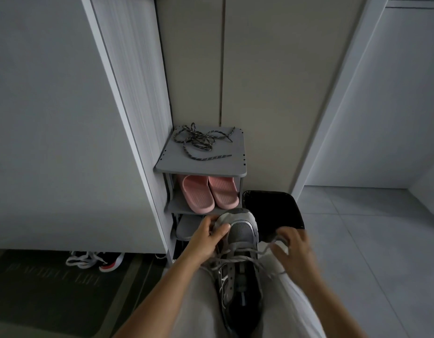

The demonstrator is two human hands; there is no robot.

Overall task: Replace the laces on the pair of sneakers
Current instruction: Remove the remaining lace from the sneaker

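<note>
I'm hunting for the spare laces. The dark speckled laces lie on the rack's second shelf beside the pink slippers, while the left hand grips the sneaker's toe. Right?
Not quite. The head view shows the dark speckled laces on the rack's top shelf, one level above the pink slippers. The left hand does grip the toe of the sneaker.

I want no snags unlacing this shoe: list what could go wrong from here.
1. The grey mesh sneaker rests on the lap, gripped only at its toe by the left hand; the right hand tugging the pale grey lace could pull it off.
2. The loose lace loops may knot.
3. The dark speckled laces lie tangled on the grey shoe rack and may need untangling.
</note>
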